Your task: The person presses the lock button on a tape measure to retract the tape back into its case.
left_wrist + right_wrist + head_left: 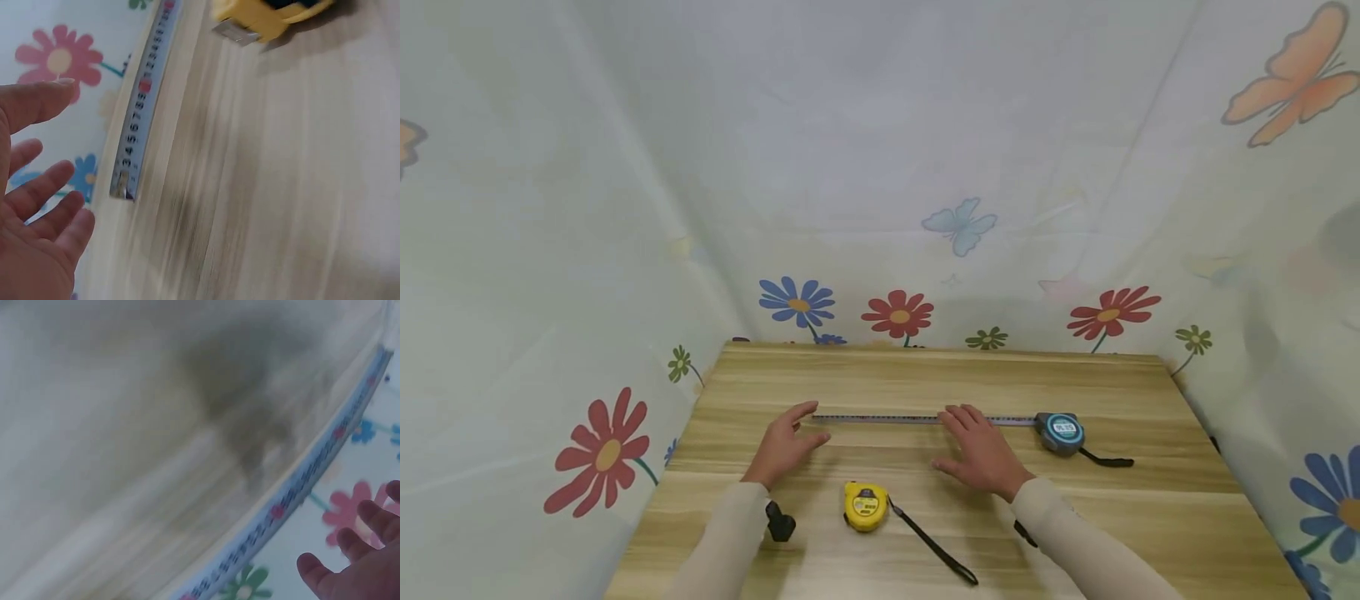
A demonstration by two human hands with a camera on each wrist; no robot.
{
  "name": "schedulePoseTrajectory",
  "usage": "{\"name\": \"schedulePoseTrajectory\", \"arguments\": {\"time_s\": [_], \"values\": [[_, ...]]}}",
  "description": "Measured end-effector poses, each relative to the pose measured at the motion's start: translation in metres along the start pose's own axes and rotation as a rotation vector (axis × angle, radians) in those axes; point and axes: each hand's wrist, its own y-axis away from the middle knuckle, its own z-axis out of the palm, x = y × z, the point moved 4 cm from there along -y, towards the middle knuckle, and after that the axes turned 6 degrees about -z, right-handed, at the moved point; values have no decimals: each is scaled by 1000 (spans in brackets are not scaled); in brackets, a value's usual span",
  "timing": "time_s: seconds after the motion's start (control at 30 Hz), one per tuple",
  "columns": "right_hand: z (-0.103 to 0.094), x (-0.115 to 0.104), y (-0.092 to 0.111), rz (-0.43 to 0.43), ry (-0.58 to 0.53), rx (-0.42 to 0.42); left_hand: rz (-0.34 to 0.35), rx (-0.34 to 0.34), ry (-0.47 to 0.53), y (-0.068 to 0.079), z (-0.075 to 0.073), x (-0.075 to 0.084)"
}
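Note:
A grey-and-blue tape measure point(1060, 433) lies on the right of the wooden table, its blade point(880, 419) drawn out leftward in a straight line. My left hand point(784, 448) is beside the blade's free end, thumb and fingers spread and holding nothing. In the left wrist view the metal end hook point(122, 185) lies apart from those fingers. My right hand point(983, 454) hovers around the blade's middle, fingers extended; the head view cannot show whether it touches. In the right wrist view, its fingers point(356, 547) are loose and apart from the blade.
Nearer me, between the forearms, lies a yellow tape measure point(865, 507) with a black wrist strap point(934, 546). Another black strap point(1108, 460) trails from the grey-and-blue one. Flower-printed curtains point(880, 167) enclose the wooden table point(940, 371) at the back and sides.

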Motion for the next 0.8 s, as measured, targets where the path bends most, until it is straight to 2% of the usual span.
{"name": "schedulePoseTrajectory", "arguments": {"time_s": [0.2,0.47,0.63,0.8], "values": [[-20,42,5,76,20,24,-58,-25,112,-17,-3,-13],[-42,103,29,201,18,2,-86,8,108,-32,1,-23],[-46,136,53,207,-1,-1,-94,22,80,-35,4,-28],[-47,148,63,206,-49,-44,-94,47,102,-39,7,-39]]}}
